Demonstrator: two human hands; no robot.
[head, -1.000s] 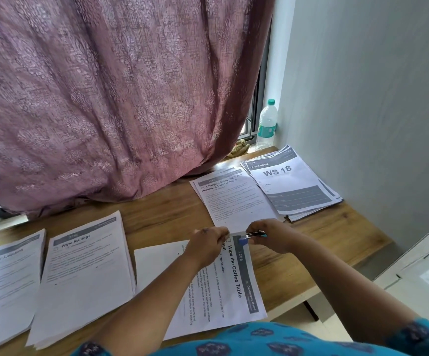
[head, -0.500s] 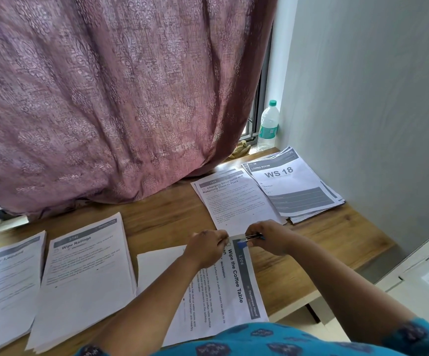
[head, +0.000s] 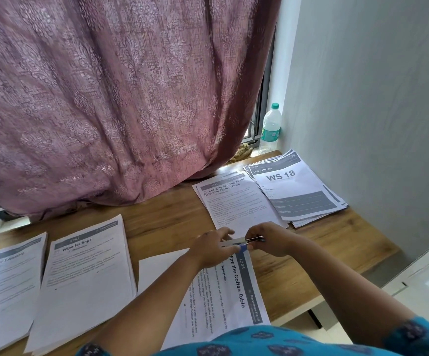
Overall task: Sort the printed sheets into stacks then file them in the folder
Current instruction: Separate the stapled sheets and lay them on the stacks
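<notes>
Wooden desk [head: 172,222] by the curtain: the right hand [head: 272,240] keeps its pinch on a blue binder clip [head: 244,246], barely shifted, while the left hand [head: 212,249] grips the "Wipe the Coffee Table" stack [head: 236,289] under it. Clipping looks unfinished; the "Charging Small Items" sheets [head: 234,201] lie just beyond the hands.

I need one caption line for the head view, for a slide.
Both hands, left hand and right hand, fix a clip on the "Wipe the Coffee Table" sheets, other stacks around on the desk.

Both hands, left hand [head: 212,249] and right hand [head: 272,238], pinch a blue binder clip [head: 244,246] onto the "Wipe the Coffee Table" stack [head: 223,299].
</notes>
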